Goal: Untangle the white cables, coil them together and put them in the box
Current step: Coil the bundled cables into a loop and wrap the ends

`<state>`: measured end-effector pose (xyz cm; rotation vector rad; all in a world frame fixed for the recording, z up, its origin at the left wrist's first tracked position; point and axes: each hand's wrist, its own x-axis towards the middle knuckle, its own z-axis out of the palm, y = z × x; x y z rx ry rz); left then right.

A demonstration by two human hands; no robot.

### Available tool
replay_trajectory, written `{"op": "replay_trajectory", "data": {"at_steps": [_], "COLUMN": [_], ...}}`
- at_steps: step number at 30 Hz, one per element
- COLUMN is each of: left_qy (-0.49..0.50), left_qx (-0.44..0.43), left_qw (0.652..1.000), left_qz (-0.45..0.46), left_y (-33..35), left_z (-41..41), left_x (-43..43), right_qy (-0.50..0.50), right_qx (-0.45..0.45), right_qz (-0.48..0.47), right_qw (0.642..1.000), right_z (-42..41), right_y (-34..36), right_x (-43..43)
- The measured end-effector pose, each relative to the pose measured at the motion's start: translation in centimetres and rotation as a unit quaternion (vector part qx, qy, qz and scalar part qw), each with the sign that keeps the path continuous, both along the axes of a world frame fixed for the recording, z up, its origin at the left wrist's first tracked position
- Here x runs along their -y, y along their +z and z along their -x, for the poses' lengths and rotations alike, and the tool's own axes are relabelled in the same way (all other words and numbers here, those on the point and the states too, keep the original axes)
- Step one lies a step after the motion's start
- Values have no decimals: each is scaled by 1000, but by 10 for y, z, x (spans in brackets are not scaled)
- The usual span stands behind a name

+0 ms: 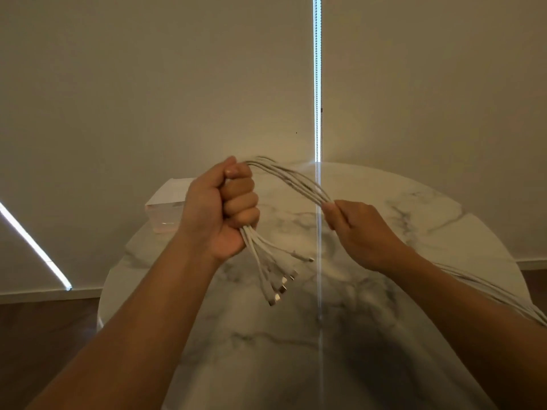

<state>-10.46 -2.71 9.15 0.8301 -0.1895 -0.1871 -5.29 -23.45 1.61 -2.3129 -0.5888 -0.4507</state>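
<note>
White cables point(299, 180) bunched: our left hand point(220, 207) fists the plug end, right hand point(359, 232) pinches the run. Untangled, we judge; next, coil, then box point(165, 207) on bench point(399, 220).

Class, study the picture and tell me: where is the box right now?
In the head view, the box sits at the far left edge of the marble table, just behind the left hand gripping the white cables.

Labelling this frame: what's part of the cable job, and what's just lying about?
Job: cables, gripped by left hand and right hand; box at the table's far left edge.
Just there: table, window blinds, floor.
</note>
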Motion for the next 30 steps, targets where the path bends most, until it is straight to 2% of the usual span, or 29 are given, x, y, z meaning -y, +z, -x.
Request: {"op": "replay_trajectory", "data": {"at_steps": [5, 9, 15, 18, 23, 26, 30], "left_qy": [44, 33, 3, 8, 20, 41, 19], "left_qx": [-38, -36, -26, -35, -22, -12, -16], "left_qw": [997, 997, 998, 998, 995, 997, 998], "left_qz": [52, 62, 54, 58, 100, 71, 57], "left_y": [0, -5, -5, -3, -2, -2, -4], "left_z": [-13, -14, -12, -17, -25, -21, -12], "left_x": [-20, -21, -25, -30, -41, -27, 1], "right_qy": [-15, -41, -41, -43, -137, -133, -115], "right_qx": [7, 26, 39, 38, 70, 33, 12], "right_qz": [50, 94, 71, 103, 189, 182, 158], "right_qw": [999, 994, 996, 993, 970, 974, 981], "right_z": [19, 31, 27, 31, 45, 49, 39], "right_y": [-14, -28, -22, -21, -39, -43, -35], "right_x": [14, 17, 11, 15, 38, 33, 16]}}
